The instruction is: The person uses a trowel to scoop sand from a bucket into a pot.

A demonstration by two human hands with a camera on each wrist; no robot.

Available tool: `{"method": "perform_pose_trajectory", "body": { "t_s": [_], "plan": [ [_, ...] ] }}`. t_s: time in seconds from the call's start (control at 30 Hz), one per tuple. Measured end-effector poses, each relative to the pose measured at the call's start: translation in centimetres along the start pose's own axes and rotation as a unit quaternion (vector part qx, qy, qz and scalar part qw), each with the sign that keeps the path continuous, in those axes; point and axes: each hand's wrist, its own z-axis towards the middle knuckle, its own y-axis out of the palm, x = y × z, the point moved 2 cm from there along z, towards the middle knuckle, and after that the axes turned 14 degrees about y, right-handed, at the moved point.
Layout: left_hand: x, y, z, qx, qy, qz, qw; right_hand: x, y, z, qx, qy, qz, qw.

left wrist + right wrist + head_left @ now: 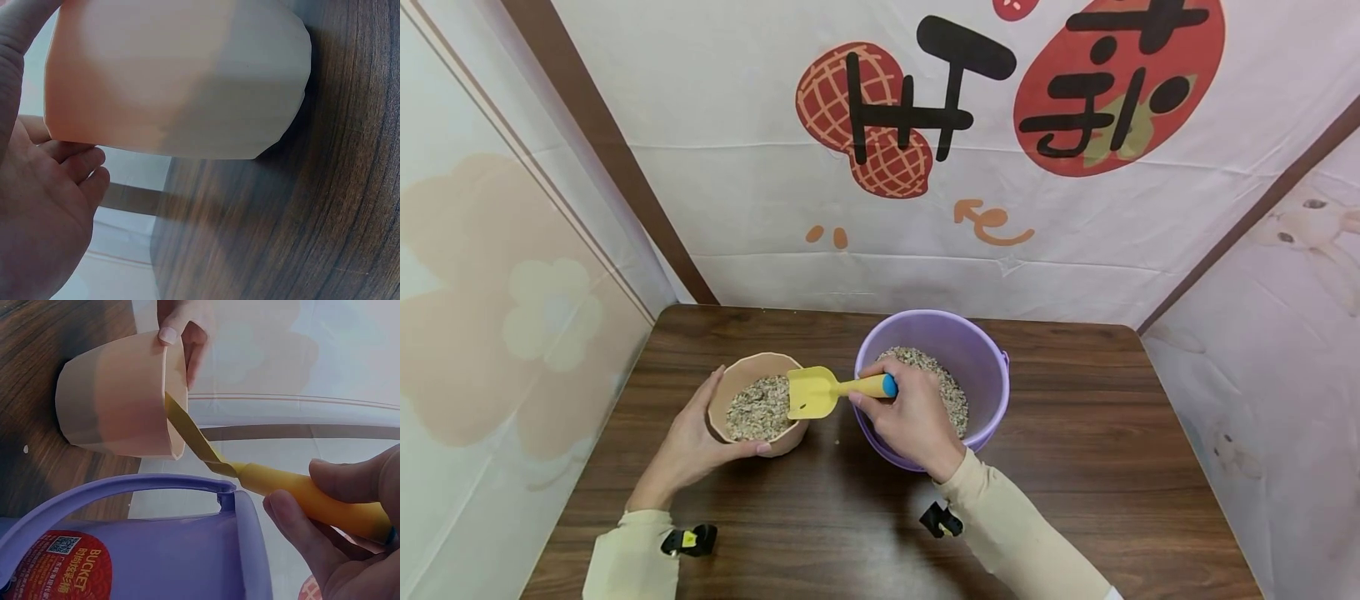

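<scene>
A peach flower pot [786,440] with a faceted wall stands on the table, well filled with pale grainy potting mix [758,408]. My left hand [688,442] holds it from the left, thumb at the near side and fingers along the far side. My right hand [917,412] grips the yellow handle of a toy shovel [815,392], over the left rim of a purple bucket [992,417]. In the right wrist view, the shovel's blade [190,434] tips down into the pot's mouth. More of the grainy mix [953,400] lies inside the bucket, partly hidden by my right hand.
The brown wooden table [1075,467] carries both containers, the pot left of the bucket. The bucket's purple handle [125,484] hangs down on its outside. A small pale crumb [25,449] lies on the tabletop. Printed cloth walls [737,208] stand behind and at both sides.
</scene>
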Motion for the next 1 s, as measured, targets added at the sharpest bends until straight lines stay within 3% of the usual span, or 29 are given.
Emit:
{"method": "perform_pose_trajectory", "body": {
  "t_s": [0.4,1.0],
  "plan": [
    [-0.06,-0.14,0.40,-0.004,-0.003,-0.002,1.0000,-0.03,-0.07,0.28,0.000,-0.008,0.000,1.0000],
    [0.09,-0.18,0.54,-0.003,-0.002,0.000,1.0000,0.78,-0.58,0.43,0.005,0.000,0.082,0.9966]
  ]
}}
